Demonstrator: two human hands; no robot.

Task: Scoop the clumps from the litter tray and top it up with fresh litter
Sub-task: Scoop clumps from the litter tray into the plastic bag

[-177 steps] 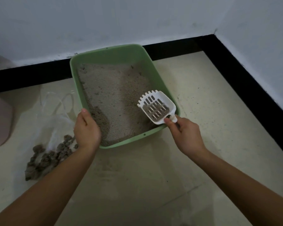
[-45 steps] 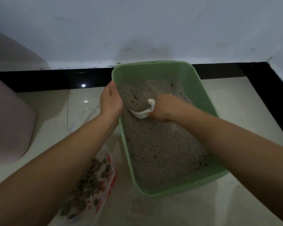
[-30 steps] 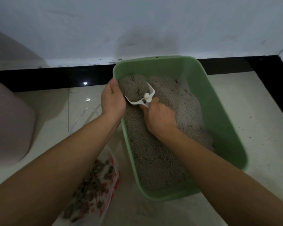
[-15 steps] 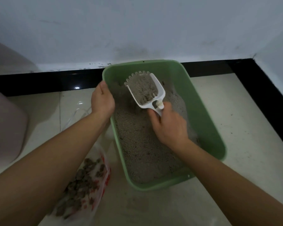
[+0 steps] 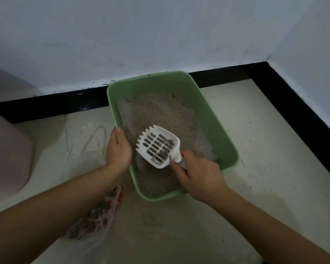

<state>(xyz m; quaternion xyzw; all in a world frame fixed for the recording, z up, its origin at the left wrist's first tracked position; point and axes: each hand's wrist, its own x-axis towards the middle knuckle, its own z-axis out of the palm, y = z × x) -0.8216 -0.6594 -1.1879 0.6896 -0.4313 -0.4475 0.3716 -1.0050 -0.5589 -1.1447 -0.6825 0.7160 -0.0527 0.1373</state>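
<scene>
A green litter tray (image 5: 218, 130) sits on the pale floor (image 5: 259, 153) in a corner of the room, its far end close to the black skirting (image 5: 46, 105) under the white wall (image 5: 160, 35). Grey litter (image 5: 160, 113) covers its bottom and lies unevenly, higher toward the far end.

The right hand (image 5: 200, 178) holds a white slotted scoop (image 5: 151, 149) by its short handle, with the fingers (image 5: 176, 166) curled round it and the thumb close to where the handle meets the bowl. The scoop is above the litter in the near half of the tray, its toothed edge pointing away toward the far left. A few dark clumps (image 5: 163, 154) lie in the bowl near the handle end, and most of the slots show clear.

The left hand (image 5: 118, 149) grips the tray's left rim about midway along, with the thumb lying on the rim's top edge and the rest of the hand on the outer side.

On the floor just left of the tray's near corner, partly under the left forearm, lies a clear plastic bag (image 5: 88, 242) with red print, holding a heap of dark waste clumps (image 5: 88, 223). Its thin loop handles (image 5: 91, 141) lie on the floor farther out. A pinkish rounded object (image 5: 6, 149) fills the left edge of the view.
</scene>
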